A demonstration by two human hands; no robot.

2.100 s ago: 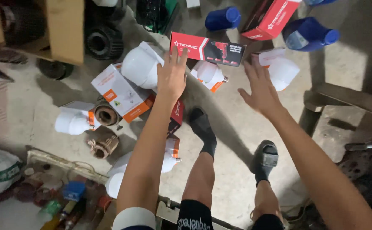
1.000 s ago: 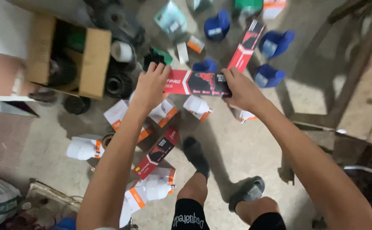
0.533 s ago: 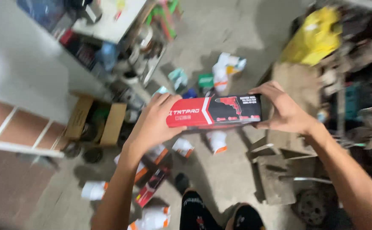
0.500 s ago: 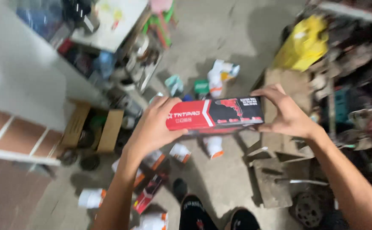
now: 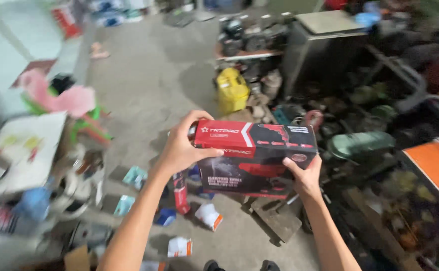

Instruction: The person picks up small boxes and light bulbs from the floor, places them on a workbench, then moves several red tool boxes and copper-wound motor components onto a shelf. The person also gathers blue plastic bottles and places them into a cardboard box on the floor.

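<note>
1. Compared with half a second ago, the one red-and-black box (image 5: 253,159) is showing its broad black face, held higher.
2. The left hand (image 5: 183,145) is clasping its left end; the right hand (image 5: 304,175) is gripping its lower right corner.
3. Two white packets (image 5: 209,216) are lying on the concrete floor (image 5: 149,85) below.

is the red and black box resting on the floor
No, the red and black box is held up in the air between the left hand and the right hand.
</note>
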